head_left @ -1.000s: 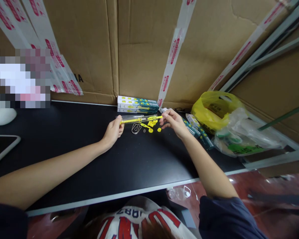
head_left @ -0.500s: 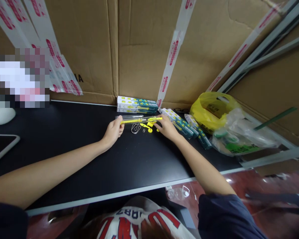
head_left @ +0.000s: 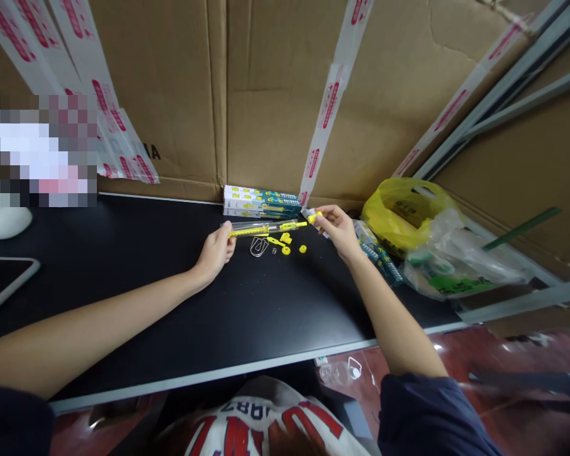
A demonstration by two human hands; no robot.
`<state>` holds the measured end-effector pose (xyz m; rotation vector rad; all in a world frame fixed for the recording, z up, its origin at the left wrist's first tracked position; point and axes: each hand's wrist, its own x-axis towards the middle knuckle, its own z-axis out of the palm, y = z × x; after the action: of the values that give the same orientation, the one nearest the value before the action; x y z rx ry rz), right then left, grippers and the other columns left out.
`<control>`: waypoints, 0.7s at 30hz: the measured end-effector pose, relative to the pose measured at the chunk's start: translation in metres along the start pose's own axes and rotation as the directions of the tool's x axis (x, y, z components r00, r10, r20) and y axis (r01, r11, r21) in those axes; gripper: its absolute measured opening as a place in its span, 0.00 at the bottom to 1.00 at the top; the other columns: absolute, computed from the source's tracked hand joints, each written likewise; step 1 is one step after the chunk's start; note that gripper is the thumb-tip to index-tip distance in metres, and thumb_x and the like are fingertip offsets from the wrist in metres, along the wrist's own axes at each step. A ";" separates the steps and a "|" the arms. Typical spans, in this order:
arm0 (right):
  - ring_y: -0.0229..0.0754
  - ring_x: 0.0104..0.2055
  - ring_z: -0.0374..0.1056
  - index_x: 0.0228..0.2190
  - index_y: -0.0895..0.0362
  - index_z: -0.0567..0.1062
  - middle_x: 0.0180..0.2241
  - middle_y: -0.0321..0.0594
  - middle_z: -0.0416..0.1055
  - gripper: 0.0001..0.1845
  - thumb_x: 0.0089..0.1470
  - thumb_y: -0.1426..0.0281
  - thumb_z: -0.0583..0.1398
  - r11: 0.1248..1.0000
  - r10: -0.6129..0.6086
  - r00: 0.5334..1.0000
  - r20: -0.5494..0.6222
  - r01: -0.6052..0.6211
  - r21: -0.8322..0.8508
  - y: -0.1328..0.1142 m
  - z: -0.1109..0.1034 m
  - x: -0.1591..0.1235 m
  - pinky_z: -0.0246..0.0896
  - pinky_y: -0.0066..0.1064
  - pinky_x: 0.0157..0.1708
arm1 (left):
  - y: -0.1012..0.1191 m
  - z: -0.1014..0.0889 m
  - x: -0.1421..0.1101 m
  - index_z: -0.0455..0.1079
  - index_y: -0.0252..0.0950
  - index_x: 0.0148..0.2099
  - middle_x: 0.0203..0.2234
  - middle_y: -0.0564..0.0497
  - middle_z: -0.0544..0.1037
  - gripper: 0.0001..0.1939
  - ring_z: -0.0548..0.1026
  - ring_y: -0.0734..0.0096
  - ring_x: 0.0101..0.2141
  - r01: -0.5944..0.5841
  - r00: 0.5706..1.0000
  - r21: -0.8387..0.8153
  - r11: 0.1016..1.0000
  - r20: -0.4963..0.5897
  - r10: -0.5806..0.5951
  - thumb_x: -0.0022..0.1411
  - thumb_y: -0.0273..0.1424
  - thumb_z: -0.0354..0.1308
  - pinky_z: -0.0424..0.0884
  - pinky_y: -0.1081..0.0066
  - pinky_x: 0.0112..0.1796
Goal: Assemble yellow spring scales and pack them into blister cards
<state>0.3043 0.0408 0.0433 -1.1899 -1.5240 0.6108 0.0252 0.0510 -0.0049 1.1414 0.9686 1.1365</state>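
Note:
My left hand (head_left: 216, 248) is closed round the left end of a spring scale (head_left: 266, 228), a clear tube with a yellow strip and yellow inner piece, held nearly level above the black table. At the tube's right end a yellow tip sticks out. Just to the right of that tip, my right hand (head_left: 337, 229) pinches a small yellow plastic part (head_left: 315, 216), apart from the tube. Below the tube lie a bent metal wire clip (head_left: 259, 246), a yellow ring (head_left: 285, 251), a yellow cap (head_left: 303, 249) and other small yellow pieces (head_left: 285, 238).
Printed boxes (head_left: 261, 201) are stacked at the back against a large taped carton (head_left: 270, 95). More boxes (head_left: 380, 253) lie to the right, beside a yellow bag (head_left: 394, 215) and a clear plastic bag (head_left: 456, 266). A white-edged device (head_left: 9, 278) rests at the left.
My right hand reached down to the loose pieces below the tube, then rose back to the right with a small yellow part. My left hand has kept the tube nearly still.

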 end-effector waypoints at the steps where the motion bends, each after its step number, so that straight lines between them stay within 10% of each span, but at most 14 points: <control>1: 0.37 0.30 0.66 0.37 0.55 0.72 0.29 0.36 0.70 0.17 0.49 0.58 0.64 0.998 0.023 1.000 0.004 -0.023 0.059 -0.003 -0.001 0.000 0.60 0.26 0.25 | 0.000 0.000 0.000 0.51 0.38 0.22 0.11 0.61 0.50 0.22 0.48 0.83 0.11 -0.001 1.000 -0.001 1.000 0.000 0.001 0.66 0.43 0.43 0.44 0.80 0.13; 21: 0.34 0.28 0.64 0.37 0.56 0.72 0.28 0.35 0.68 0.17 0.48 0.60 0.66 0.977 -0.024 0.997 0.073 0.008 0.213 -0.017 0.007 -0.009 0.62 0.23 0.23 | -0.002 -0.001 0.002 0.52 0.37 0.22 0.11 0.61 0.51 0.22 0.48 0.84 0.11 0.000 1.000 -0.020 1.000 -0.008 0.000 0.67 0.42 0.42 0.44 0.81 0.13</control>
<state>0.2909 0.0281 0.0519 -1.0007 -1.4878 0.7949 0.0250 0.0528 -0.0074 1.1219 0.9608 1.1492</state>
